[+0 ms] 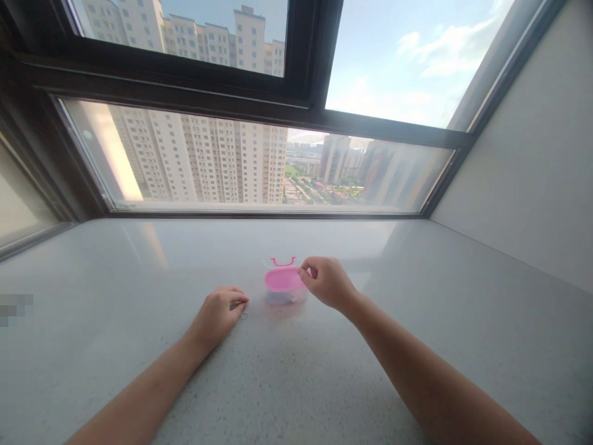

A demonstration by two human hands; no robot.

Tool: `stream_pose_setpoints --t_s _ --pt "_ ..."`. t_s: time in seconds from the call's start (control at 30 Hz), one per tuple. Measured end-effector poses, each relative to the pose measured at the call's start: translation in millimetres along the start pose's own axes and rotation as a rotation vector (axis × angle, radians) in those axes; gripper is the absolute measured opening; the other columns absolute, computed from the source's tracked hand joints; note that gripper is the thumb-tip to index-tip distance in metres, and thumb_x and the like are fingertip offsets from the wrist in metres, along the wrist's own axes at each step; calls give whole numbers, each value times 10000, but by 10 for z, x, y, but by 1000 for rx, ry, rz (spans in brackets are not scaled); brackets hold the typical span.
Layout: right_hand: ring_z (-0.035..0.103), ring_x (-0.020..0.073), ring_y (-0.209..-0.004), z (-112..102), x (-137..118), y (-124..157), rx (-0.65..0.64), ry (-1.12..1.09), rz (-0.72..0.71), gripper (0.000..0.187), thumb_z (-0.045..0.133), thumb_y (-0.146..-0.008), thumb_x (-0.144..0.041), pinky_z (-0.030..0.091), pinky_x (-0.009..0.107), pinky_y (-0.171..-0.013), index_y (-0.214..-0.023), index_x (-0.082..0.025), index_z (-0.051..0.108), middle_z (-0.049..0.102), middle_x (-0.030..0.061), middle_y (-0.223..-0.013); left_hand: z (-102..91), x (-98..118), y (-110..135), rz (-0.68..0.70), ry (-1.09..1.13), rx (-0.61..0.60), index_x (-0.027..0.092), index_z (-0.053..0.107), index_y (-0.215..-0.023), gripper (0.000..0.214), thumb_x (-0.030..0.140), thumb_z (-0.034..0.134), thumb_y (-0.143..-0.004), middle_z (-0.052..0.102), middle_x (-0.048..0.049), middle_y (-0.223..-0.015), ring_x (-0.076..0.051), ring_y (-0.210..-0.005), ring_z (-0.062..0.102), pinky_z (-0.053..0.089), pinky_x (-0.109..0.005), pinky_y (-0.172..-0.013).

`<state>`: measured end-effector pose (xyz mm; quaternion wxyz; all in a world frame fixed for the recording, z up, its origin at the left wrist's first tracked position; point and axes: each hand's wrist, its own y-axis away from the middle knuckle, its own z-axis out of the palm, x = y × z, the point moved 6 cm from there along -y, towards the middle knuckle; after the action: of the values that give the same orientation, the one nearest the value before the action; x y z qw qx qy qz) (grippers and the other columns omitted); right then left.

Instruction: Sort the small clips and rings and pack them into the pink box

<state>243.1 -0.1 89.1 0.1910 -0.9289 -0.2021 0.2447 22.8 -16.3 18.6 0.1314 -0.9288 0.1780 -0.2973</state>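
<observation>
A small see-through box with a pink lid stands on the pale speckled sill. Its lid covers the top, and dark contents show faintly through the wall. Just behind it is a pink handle. My right hand is closed, thumb and fingertips pinching the lid's right edge. Left of the box, my left hand rests on the sill with its fingers pinched together. What they hold, if anything, is too small to make out. A tiny clear loop lies by those fingertips.
The wide sill runs back to a dark window frame. A white wall rises on the right. Tall buildings stand outside the glass. A blurred-out patch is at the far left.
</observation>
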Motion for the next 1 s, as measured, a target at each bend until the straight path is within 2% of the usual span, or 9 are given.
stream_pose_setpoints --t_s 0.23,0.33,0.43,0.57,0.67,0.87,1.0 --pt "355 67 -443 93 -400 192 -85 -130 -143 158 510 -771 -228 237 204 -498 -674 -151 608 465 -38 -476 -93 -88 10 -135 57 134 201 709 -764 212 294 522 -730 707 -12 -732 -163 -644 612 466 -255 -635" --pt "368 71 -436 297 -507 321 -158 -183 -130 163 525 -767 -252 233 208 -484 -675 -154 617 480 -30 -476 -141 -101 24 -197 126 197 188 705 -802 253 361 527 -757 696 -14 -702 -151 -597 577 452 -243 -585" --pt "396 78 -439 556 -498 417 -230 -228 -71 157 537 -760 -262 241 210 -481 -710 -159 644 507 -22 -490 -144 -54 41 -186 268 229 176 697 -832 257 381 566 -750 696 -25 -738 -150 -648 576 464 -240 -618" --pt "418 82 -457 778 -383 443 -256 -330 40 206 556 -766 -302 270 201 -483 -864 -160 669 513 -28 -510 -55 69 62 -108 439 167 168 650 -902 243 344 613 -738 680 -24 -764 -148 -696 591 479 -251 -681" --pt "409 81 -461 840 -327 430 -251 -425 88 259 549 -783 -330 276 195 -474 -928 -151 667 485 -35 -502 28 173 80 -56 469 82 172 640 -846 190 327 622 -738 665 -15 -742 -143 -687 586 477 -251 -672" --pt "373 69 -456 874 -320 433 -288 -553 88 208 531 -790 -277 241 190 -438 -780 -123 670 458 -34 -489 58 280 106 -9 410 -7 181 645 -839 179 330 601 -750 659 -11 -726 -145 -680 574 467 -253 -665" --pt "341 61 -464 893 -291 417 -308 -533 84 141 573 -736 -219 229 188 -438 -713 -116 667 428 -43 -491 -34 135 59 -82 258 39 192 654 -864 227 367 539 -778 672 -25 -763 -160 -704 566 457 -268 -674"
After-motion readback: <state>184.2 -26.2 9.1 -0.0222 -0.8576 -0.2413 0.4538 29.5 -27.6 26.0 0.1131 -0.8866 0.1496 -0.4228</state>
